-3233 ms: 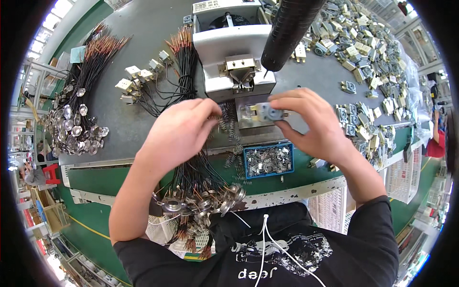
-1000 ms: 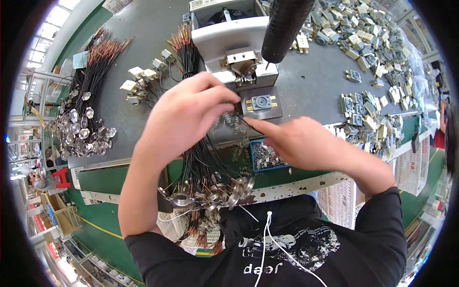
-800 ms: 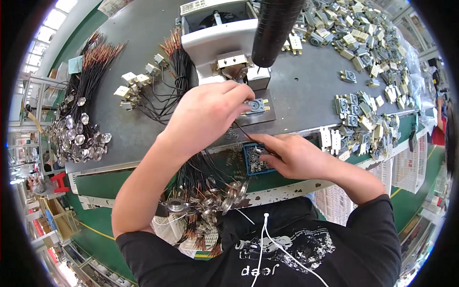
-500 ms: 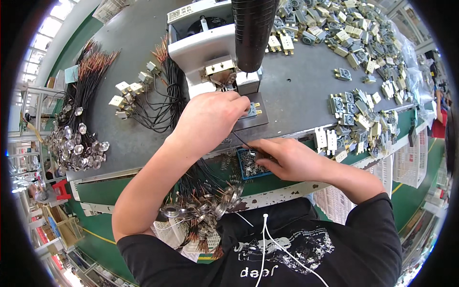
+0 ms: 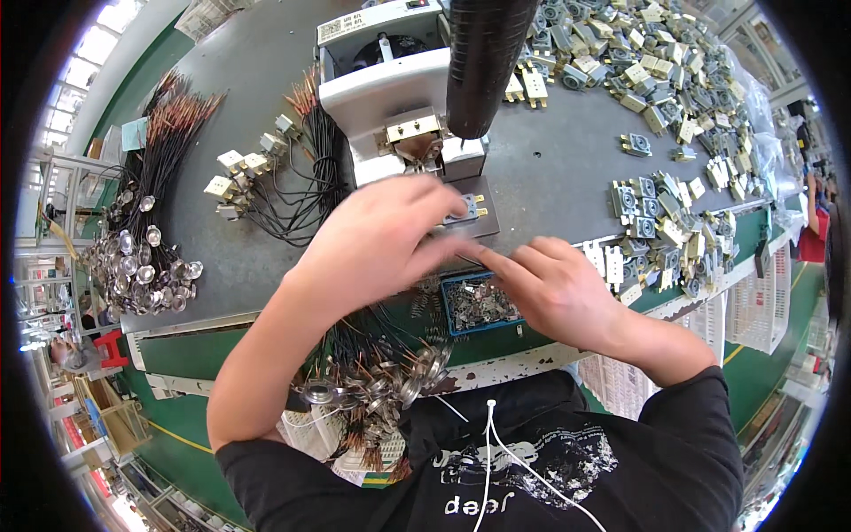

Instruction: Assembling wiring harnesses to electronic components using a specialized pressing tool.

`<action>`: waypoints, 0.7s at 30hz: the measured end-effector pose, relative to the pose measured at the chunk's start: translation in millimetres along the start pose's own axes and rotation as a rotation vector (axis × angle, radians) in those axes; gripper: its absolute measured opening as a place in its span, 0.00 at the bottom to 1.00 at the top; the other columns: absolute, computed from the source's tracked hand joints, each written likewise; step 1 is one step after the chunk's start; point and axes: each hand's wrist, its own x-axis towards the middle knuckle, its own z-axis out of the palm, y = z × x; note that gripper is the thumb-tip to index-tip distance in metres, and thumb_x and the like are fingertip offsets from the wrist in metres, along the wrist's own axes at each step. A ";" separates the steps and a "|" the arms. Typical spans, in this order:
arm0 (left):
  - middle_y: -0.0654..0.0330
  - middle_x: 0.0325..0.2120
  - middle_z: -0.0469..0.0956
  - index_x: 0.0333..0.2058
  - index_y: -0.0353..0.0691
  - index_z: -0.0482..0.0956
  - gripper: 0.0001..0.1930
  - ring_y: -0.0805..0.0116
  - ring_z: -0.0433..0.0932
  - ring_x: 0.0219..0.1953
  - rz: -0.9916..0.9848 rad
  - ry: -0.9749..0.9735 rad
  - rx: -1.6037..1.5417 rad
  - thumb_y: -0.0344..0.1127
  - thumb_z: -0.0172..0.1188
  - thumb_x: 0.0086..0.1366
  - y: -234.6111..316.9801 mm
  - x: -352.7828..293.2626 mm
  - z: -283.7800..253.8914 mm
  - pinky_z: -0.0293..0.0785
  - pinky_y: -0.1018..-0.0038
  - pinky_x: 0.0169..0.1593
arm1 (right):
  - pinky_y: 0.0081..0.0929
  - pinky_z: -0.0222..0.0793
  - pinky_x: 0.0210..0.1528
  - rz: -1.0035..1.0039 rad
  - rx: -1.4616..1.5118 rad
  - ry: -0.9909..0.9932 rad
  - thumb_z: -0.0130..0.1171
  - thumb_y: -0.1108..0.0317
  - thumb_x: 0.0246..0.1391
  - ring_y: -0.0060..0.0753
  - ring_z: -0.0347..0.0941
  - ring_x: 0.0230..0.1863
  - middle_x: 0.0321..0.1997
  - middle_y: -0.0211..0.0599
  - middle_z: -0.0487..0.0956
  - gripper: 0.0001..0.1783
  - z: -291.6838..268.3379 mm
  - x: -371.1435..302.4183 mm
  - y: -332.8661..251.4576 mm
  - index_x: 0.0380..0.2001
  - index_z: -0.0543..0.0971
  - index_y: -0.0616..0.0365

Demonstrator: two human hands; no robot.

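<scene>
My left hand [image 5: 377, 238] is smeared by motion in front of the small white bench press [image 5: 381, 84]. Its fingers reach toward a grey socket part with brass prongs [image 5: 470, 209], which lies on the dark metal block at the press's foot. My right hand [image 5: 560, 291] is to the right, its index finger stretched toward my left fingertips and the others curled. A short dark piece of what looks like black wire [image 5: 467, 258] shows where the fingertips meet. Below them sits a blue tray [image 5: 448, 310] of small metal pieces.
Loose socket parts [image 5: 656, 66] heap at the far right, with more [image 5: 651, 213] at the near right edge. Black wires with metal discs [image 5: 142, 266] lie left; another bundle [image 5: 381, 381] hangs over the front edge. A thick black tube [image 5: 487, 66] stands before the press.
My right hand has lifted off the blue tray and moved up and right, uncovering its pieces. My left hand has drawn back slightly from the press, and its fingertips now meet my right hand's.
</scene>
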 end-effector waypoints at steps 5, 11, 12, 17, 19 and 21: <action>0.57 0.32 0.82 0.43 0.44 0.84 0.11 0.55 0.81 0.36 0.055 -0.219 -0.092 0.35 0.67 0.61 0.5 -31.2 -22.3 0.77 0.60 0.42 | 0.37 0.74 0.36 -0.106 0.040 -0.141 0.67 0.67 0.58 0.41 0.79 0.33 0.33 0.42 0.81 0.22 -24.9 17.9 5.0 0.55 0.80 0.57; 0.56 0.28 0.82 0.41 0.40 0.80 0.07 0.53 0.82 0.35 -0.146 -0.147 -0.038 0.29 0.61 0.63 -13.1 -48.6 -30.8 0.79 0.60 0.41 | 0.34 0.79 0.44 0.046 0.433 -0.047 0.70 0.72 0.55 0.40 0.83 0.39 0.45 0.46 0.85 0.25 -20.4 33.8 24.3 0.57 0.79 0.60; 0.56 0.28 0.82 0.41 0.40 0.80 0.07 0.53 0.82 0.35 -0.150 -0.138 -0.041 0.29 0.61 0.63 -11.1 -49.0 -30.3 0.79 0.60 0.41 | 0.34 0.79 0.47 0.121 0.502 0.122 0.70 0.76 0.53 0.40 0.84 0.41 0.46 0.45 0.85 0.27 -17.1 28.3 23.0 0.57 0.79 0.60; 0.57 0.29 0.80 0.42 0.40 0.83 0.09 0.53 0.81 0.34 -0.077 0.057 -0.019 0.30 0.66 0.62 14.8 -33.6 -24.2 0.77 0.62 0.39 | 0.34 0.78 0.52 -0.100 0.181 0.398 0.71 0.81 0.50 0.49 0.81 0.53 0.54 0.50 0.82 0.30 -8.8 32.2 10.6 0.58 0.77 0.63; 0.56 0.28 0.80 0.41 0.40 0.84 0.09 0.53 0.81 0.34 -0.093 0.049 -0.041 0.30 0.66 0.62 15.9 -31.4 -21.5 0.77 0.62 0.38 | 0.34 0.78 0.54 -0.105 0.131 0.463 0.68 0.81 0.53 0.48 0.81 0.53 0.54 0.50 0.81 0.27 -3.0 33.6 6.0 0.57 0.76 0.65; 0.56 0.26 0.79 0.37 0.40 0.83 0.07 0.55 0.81 0.31 -0.084 0.105 -0.114 0.34 0.67 0.62 12.6 -30.7 -14.1 0.78 0.62 0.36 | 0.35 0.77 0.55 -0.110 0.083 0.529 0.65 0.82 0.57 0.47 0.80 0.54 0.54 0.51 0.81 0.24 5.3 37.1 0.6 0.57 0.75 0.66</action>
